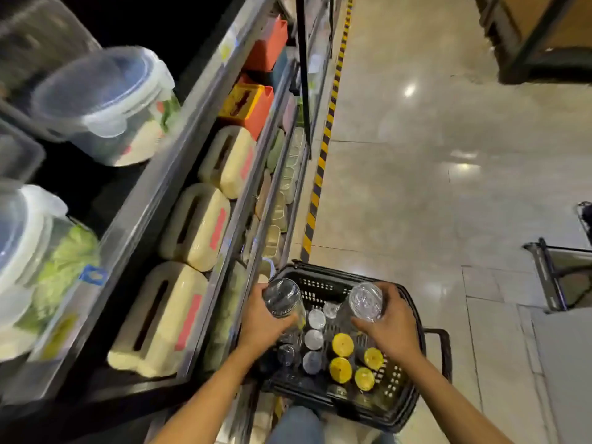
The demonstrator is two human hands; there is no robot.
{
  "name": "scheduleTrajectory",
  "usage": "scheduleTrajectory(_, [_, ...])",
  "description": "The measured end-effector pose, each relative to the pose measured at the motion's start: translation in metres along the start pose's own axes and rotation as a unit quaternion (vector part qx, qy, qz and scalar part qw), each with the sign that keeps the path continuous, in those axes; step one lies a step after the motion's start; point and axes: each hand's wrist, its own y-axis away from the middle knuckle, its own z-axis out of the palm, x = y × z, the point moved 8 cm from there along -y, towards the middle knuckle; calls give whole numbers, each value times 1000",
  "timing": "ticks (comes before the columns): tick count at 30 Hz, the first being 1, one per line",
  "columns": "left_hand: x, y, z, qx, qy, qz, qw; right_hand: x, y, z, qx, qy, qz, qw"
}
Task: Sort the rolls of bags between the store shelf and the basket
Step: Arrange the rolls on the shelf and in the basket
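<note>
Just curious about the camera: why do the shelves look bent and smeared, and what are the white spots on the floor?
Head view: the wide lens bows the shelf; the tubs upper left are blurred; light glares off the glossy floor; left hand with dark roll, right hand with clear roll, and basket look sharper.

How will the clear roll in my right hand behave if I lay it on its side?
The clear roll probably rolls away, being cylindrical. Its glossy wrap looks slippery. Likely light: the right hand holds it alone.
</note>
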Motion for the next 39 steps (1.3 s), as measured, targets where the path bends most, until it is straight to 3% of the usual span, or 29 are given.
scheduleTrajectory(4, [-34,-54,18,-16,-19,-13,1000,35,-26,35,1,7,43,999])
scheduleTrajectory(12, [-137,-156,88,10,-63,-74,995,113,-101,134,9,-11,35,999])
scheduleTrajectory(22, [-269,-226,168,-1,-78,-73,994,220,-145,255,4,20,25,999])
scheduleTrajectory(29, [-307,-245,196,-6,-113,-96,989,239,-162,296,-16,35,16,999])
scheduleTrajectory(39, [-332,-238,204,29,-123,-90,988,225,-159,325,-27,93,-105,990])
